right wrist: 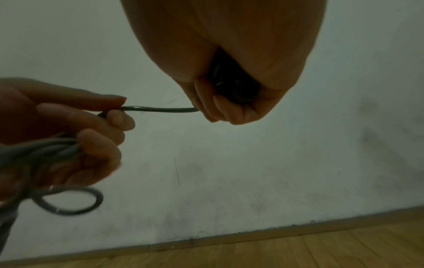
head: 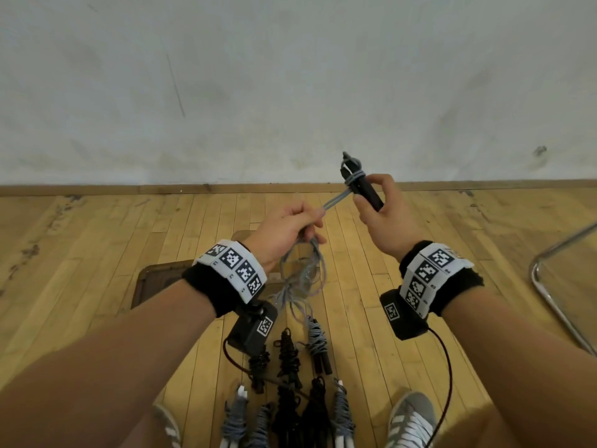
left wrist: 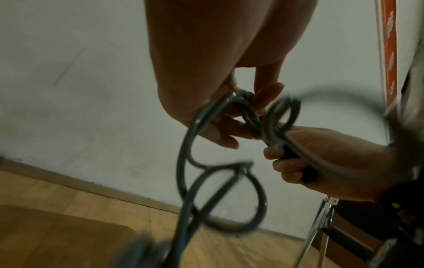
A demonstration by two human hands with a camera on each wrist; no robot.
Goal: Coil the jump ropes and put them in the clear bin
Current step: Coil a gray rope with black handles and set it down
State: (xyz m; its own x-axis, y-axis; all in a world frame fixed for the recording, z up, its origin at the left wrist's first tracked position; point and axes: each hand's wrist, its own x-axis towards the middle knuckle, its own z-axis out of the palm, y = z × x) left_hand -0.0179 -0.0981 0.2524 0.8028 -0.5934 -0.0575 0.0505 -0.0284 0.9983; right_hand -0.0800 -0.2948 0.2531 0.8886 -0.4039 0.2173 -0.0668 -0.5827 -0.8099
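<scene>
My right hand (head: 371,202) grips the black handles (head: 363,187) of a grey jump rope, held upright with a few turns of cord wound round them. A short taut stretch of grey cord (head: 336,202) runs from the handles to my left hand (head: 290,226), which pinches it and holds the loose grey loops (head: 302,273) hanging below. In the right wrist view the cord (right wrist: 160,109) spans between my right hand (right wrist: 229,108) and my left hand (right wrist: 75,130). In the left wrist view blurred loops (left wrist: 220,190) dangle under my left hand (left wrist: 234,112). The clear bin is not in view.
Several coiled grey and black jump ropes (head: 287,354) lie on the wooden floor between my shoes (head: 410,418). A brown floor plate (head: 155,282) sits under my left wrist. A metal chair frame (head: 555,286) stands at the right. A white wall (head: 290,92) is straight ahead.
</scene>
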